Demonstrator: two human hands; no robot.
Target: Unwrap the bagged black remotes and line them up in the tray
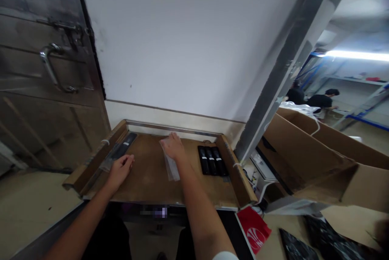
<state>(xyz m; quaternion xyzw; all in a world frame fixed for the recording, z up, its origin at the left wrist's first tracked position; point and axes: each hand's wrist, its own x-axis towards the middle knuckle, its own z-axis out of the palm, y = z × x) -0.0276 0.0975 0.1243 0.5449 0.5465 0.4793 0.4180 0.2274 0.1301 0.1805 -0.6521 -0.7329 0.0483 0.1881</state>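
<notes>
A clear plastic bag (172, 171) is being pinched at its top end by the right hand (174, 146), over the middle of the brown tray (148, 183). The left hand (119, 171) is being held loosely half curled, with nothing seen in it, near a long dark pack (130, 138) by the tray's left wall. Clear plastic is lying around that pack, but whether it is being touched by the left hand cannot be told. Three black packs (212, 167) are being lined up side by side near the right wall. For this step to be done well, the thin bag is probably needing a soft grip, close to its edge, so that it is not being torn or crumpled. Its sides are likely best being parted gently by the left fingers. Small white labels (211, 158) are showing on the packs, but their words are being lost to blur. A white round mark is being shown on a red bag (251, 224); no words can be read there.
</notes>
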